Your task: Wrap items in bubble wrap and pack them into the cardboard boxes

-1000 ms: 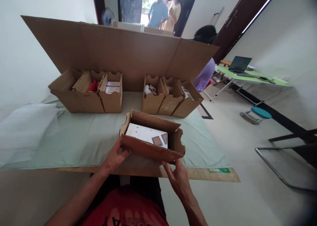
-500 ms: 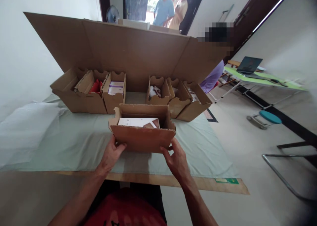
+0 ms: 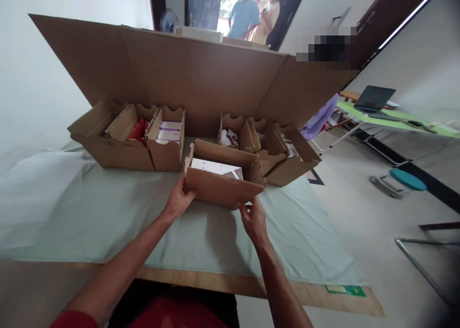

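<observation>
White-walled room, wooden-edged table [image 3: 247, 286] under a pale green cloth [image 3: 143, 237], tall brown cardboard panel [image 3: 201, 74] standing along its far side. Left hand [image 3: 178, 199] clamped on the left end of an open-topped brown cardboard bin [image 3: 223, 188], thumb on the near wall; right hand [image 3: 254, 218] gripping the same bin low at its right corner, fingertips partly hidden. That bin is over the middle of the table, just in front of the back row; looks lifted, going by the shadow beneath, but can't be sure it is fully clear of the cloth. Progress as far as visible: six similar bins stand along the panel, so those look placed; the held one is not in the row yet, gap between the two groups unfilled. Counts: three left bins [image 3: 125, 155], three right bins [image 3: 291, 172], one held, seven total. Held bin shows one white rectangular carton with brown print [image 3: 212, 167], anything under it hidden. Second bin from left has red packets [image 3: 138, 129], number unclear; third has about three white-and-purple cartons [image 3: 168, 135]; right bins' contents too small to count. Also one translucent plastic sheet [image 3: 39, 193] at left, two people [image 3: 244, 18] in the doorway, one open laptop [image 3: 375, 99], one turquoise stool [image 3: 408, 179]
</observation>
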